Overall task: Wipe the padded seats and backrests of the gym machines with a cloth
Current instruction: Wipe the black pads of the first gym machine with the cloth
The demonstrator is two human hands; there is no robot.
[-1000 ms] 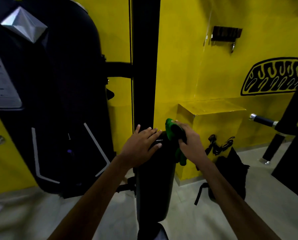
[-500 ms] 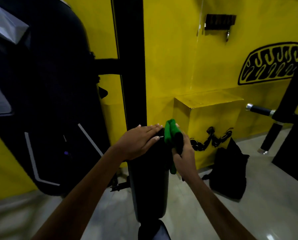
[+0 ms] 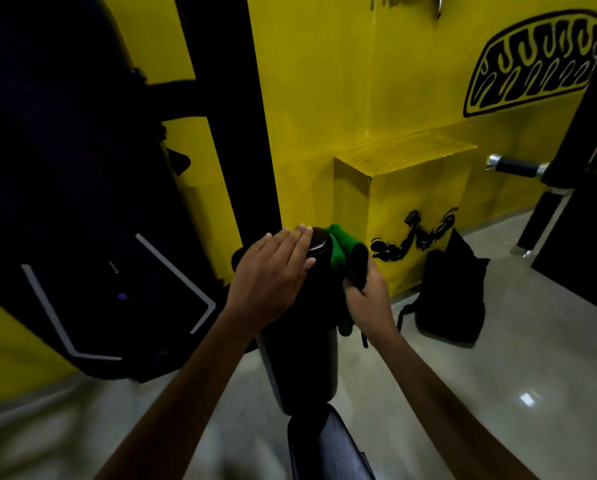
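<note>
Left hand (image 3: 271,277) lies flat on top of the backrest (image 3: 302,341), fingers straight, same as 1 second ago. The right hand (image 3: 364,303), clamped on the green cloth (image 3: 342,252), has slid from the top edge down the right side, so that side's probably getting wiped now.

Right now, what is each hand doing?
Left hand: open, fingers flat on top of the backrest.
Right hand: gripping the green cloth against the backrest's right side.
</note>
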